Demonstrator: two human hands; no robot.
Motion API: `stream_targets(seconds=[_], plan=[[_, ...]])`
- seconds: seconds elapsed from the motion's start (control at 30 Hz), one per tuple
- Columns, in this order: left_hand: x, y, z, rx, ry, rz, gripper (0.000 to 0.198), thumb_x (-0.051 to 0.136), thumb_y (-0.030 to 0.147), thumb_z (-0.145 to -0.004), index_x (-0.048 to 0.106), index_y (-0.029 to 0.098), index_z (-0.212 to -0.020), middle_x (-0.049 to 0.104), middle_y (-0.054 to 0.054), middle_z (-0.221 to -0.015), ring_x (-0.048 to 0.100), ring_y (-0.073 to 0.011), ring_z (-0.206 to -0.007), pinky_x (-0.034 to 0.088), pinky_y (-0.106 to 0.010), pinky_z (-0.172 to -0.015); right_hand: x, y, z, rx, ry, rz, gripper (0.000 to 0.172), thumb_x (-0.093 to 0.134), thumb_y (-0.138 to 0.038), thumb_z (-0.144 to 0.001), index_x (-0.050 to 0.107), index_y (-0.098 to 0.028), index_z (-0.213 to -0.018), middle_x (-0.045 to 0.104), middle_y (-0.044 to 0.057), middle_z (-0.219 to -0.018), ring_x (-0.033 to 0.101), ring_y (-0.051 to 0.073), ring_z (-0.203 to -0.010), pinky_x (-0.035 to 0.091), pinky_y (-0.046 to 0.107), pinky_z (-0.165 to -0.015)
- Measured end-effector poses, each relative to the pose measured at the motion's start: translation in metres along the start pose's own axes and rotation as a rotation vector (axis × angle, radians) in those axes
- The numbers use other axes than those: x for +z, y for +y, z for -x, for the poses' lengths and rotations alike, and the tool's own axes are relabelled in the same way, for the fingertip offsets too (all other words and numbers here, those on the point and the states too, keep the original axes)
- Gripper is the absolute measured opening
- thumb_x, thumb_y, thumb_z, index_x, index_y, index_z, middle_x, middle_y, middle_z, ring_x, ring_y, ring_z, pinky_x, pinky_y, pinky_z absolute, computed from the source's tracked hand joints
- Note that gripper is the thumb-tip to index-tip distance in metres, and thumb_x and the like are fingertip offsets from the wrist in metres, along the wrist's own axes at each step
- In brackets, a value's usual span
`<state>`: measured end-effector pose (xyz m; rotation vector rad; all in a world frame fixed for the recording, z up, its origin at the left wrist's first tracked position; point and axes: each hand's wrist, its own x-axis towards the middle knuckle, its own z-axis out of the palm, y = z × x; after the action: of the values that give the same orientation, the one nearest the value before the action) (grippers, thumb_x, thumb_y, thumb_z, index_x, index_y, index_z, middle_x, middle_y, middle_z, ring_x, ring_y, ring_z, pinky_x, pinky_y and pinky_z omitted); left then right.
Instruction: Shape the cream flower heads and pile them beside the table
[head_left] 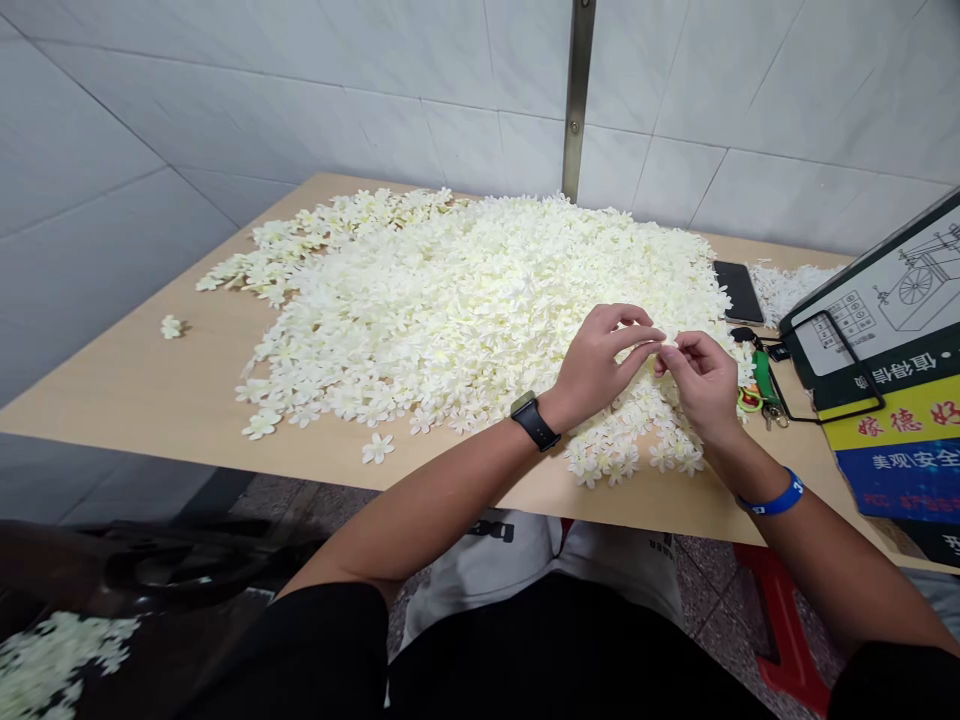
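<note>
Over the right part of a large pile of white artificial flowers (450,310), my two hands meet at the fingertips. My left hand (604,355) is closed in a pinch, thumb against forefinger, at a small white artificial flower (670,342). From the other side my right hand (705,385) pinches the same flower between thumb and curled fingers. Most of that flower is hidden by my fingers, so its exact shape does not show. Below my hands, a smaller cluster of flowers (611,455) lies near the table's front edge.
The pile covers much of the wooden table (150,390). Single flowers lie at the left (172,327) and front (378,448). To the right are a phone (739,292), keys with a green fob (763,380), small white bits (795,290) and a printed box (892,370). Tiled wall stands behind.
</note>
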<state>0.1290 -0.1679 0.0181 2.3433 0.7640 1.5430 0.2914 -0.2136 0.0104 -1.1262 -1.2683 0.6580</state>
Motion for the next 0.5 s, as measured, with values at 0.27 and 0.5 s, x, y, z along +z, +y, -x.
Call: stream_targets(seconds=[0.27,0.5], plan=[[0.0019,-0.0050,-0.0008,0.044,0.057,-0.010,0.007,0.067,0.021,-0.095,0.073,0.020,-0.091,0.071,-0.004,-0.095,0.063,-0.0170,-0.095,0.052,-0.033,-0.086,0.0011,-0.0002,-0.0014,0.074,-0.043,-0.043,0.031,0.082,-0.047,-0.077,0.065,-0.023,-0.090,0.068,-0.002,-0.073,0.068,0.015,-0.065,0.056,0.030,-0.067],[0.0030,-0.0015,0.0001,-0.130,0.017,0.132,0.011,0.066,0.020,-0.095,0.074,0.021,-0.087,0.076,-0.002,-0.090,0.068,-0.0163,-0.090,0.055,-0.032,-0.086,0.0025,-0.0016,-0.0025,0.097,-0.050,-0.071,0.034,0.082,-0.049,-0.075,0.066,-0.022,-0.087,0.067,-0.001,-0.076,0.067,0.014,-0.065,0.059,0.030,-0.067]])
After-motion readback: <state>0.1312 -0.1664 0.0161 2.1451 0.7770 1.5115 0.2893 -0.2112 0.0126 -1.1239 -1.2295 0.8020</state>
